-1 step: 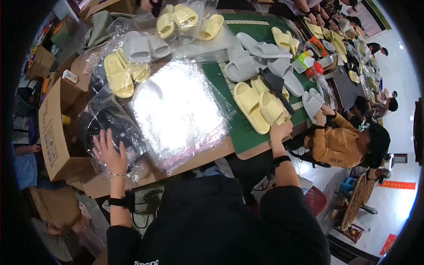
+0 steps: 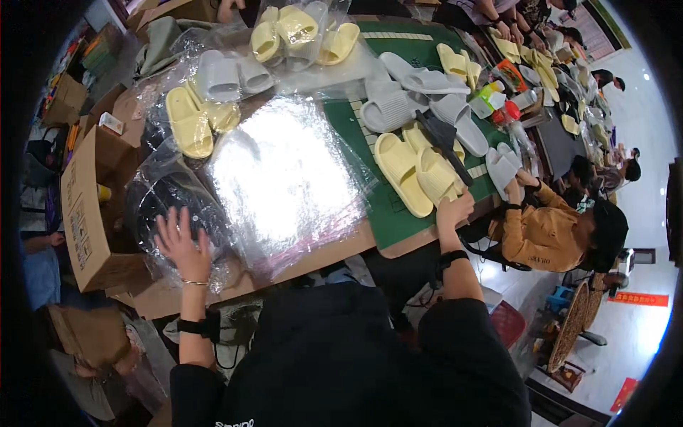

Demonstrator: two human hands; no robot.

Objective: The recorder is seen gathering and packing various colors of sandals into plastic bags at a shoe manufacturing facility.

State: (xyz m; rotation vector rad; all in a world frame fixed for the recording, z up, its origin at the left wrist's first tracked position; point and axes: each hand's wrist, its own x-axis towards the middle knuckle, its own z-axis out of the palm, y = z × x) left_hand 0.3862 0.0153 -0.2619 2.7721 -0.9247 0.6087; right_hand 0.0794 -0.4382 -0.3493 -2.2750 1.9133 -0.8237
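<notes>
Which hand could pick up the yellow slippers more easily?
The right hand, most likely. It already rests at the heel of the yellow slippers on the green mat. The left hand lies spread on the clear plastic bags, far across the table.

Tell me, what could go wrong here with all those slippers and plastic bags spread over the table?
The left hand presses on a loose pile of clear plastic bags hanging over the table edge; they look slippery and could slide off. The right hand reaches a yellow slipper near that edge, so a nudge might knock it down, and the pair could get mixed among the grey slippers.
</notes>
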